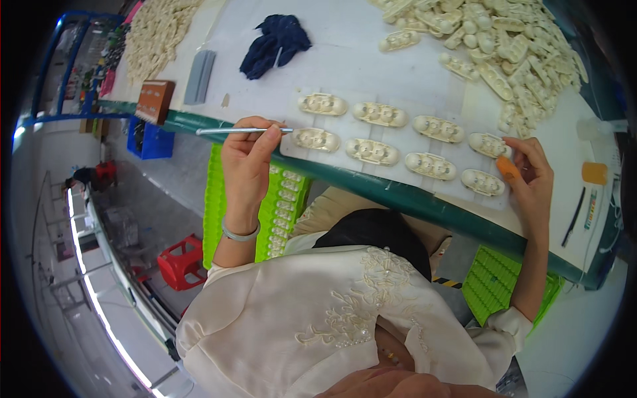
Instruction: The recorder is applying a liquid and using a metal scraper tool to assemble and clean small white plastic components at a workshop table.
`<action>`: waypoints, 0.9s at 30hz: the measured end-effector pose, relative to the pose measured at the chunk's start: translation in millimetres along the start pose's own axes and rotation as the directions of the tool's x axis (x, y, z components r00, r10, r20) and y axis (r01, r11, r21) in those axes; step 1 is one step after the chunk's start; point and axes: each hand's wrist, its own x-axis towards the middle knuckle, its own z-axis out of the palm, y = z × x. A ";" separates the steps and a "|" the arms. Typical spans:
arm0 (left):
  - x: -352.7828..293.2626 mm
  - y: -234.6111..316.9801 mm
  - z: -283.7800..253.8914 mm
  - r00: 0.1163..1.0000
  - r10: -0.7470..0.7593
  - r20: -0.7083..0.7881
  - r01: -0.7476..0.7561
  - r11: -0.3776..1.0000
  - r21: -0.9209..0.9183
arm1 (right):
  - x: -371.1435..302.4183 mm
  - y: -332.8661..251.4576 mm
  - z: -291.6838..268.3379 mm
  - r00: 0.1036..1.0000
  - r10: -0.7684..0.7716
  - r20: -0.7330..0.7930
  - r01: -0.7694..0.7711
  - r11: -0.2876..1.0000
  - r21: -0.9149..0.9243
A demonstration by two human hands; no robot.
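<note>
My left hand [249, 149] pinches a slim silver rod-like tool [219, 131], held nearly level at the left end of a whitish board [405, 136]. On that board lie two rows of cream oval plastic parts, each with rounded bumps inside. The tool's right tip is close to the leftmost cream part [316, 140] of the near row. At the right end of the far row, my right hand [529, 174] has its fingers closed at the edge of a cream plastic part [490, 144]. An orange finger cover [509, 170] sits on one of its fingers.
Heaps of cream parts [494, 40] lie at the far right and far left [159, 33]. A dark blue cloth [275, 46], a grey block [199, 77] and a brown box [155, 101] stand beyond. Green trays [222, 205] are below the table edge; an orange tape roll [594, 173] is right.
</note>
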 end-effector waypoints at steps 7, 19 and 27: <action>6.4 -1.3 0.6 0.999 0.039 0.024 -0.039 0.999 -0.022 | -2.8 -4.8 -0.9 0.998 0.044 -0.040 -0.044 0.999 -0.022; 42.8 47.3 109.2 0.862 0.140 0.488 -0.304 0.912 0.276 | 6.9 -16.1 -31.3 0.998 0.014 0.062 -0.009 0.998 -0.070; 59.5 7.5 216.9 0.574 -0.080 0.815 -0.214 0.946 0.244 | 6.1 -2.9 -14.9 0.991 0.066 0.116 -0.074 0.995 0.060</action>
